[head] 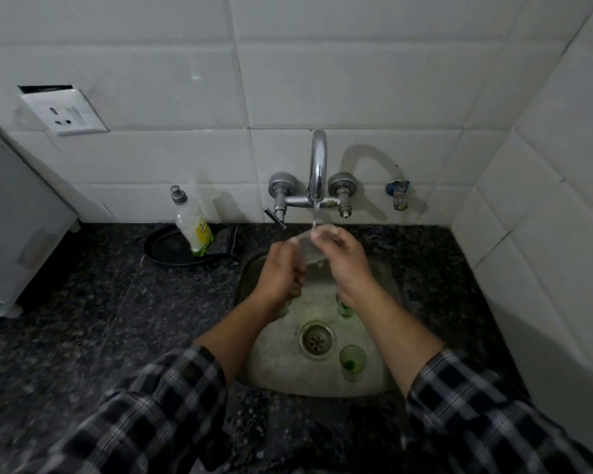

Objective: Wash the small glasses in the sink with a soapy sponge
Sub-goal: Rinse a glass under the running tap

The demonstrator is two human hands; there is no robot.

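Wall socket [64, 112], black pan [165, 248], blue-capped valve [398, 194], white appliance [14, 217] on dark countertop [83, 336].

Both forearms [240, 333] stretched forward from checked sleeves [165, 405], left hand [281, 273] with fingers curled, gripping the near side of a clear glass [305, 249], right hand [344, 260] just beside it, fingertips [317, 234] bent over the glass's far end
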